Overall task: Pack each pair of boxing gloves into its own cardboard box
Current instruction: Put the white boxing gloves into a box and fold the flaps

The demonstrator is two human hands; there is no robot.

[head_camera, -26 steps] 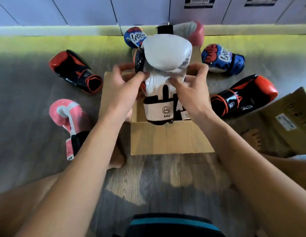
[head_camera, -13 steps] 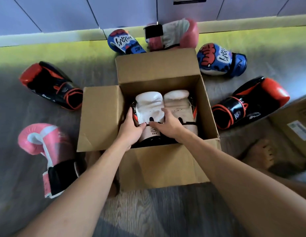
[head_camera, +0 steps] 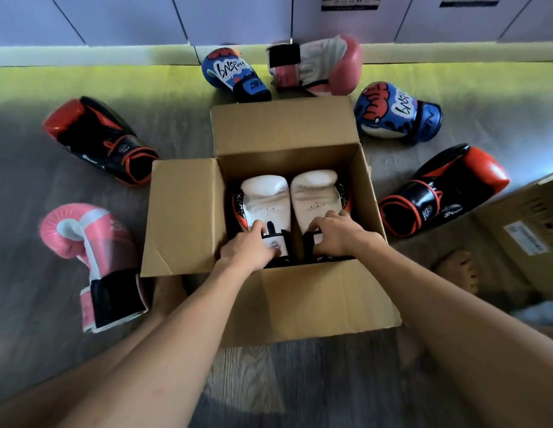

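An open cardboard box (head_camera: pixel 284 128) stands on the floor in front of me. Two white boxing gloves lie side by side inside it, the left white glove (head_camera: pixel 264 200) and the right white glove (head_camera: pixel 315 193), padded ends pointing away from me. My left hand (head_camera: pixel 247 250) rests on the cuff of the left glove. My right hand (head_camera: pixel 334 233) presses on the cuff of the right glove. Both hands are inside the box, fingers curled on the gloves.
Around the box lie two red-and-black gloves (head_camera: pixel 96 139) (head_camera: pixel 445 193), two pink gloves (head_camera: pixel 93 257) (head_camera: pixel 318 66) and two blue printed gloves (head_camera: pixel 232 72) (head_camera: pixel 395 112). A second cardboard box (head_camera: pixel 528 230) sits at the right. My bare foot (head_camera: pixel 463 270) is beside it.
The white gloves went from held above the box to lying flat inside it. My right hand shifted from the left glove to the right glove's cuff.
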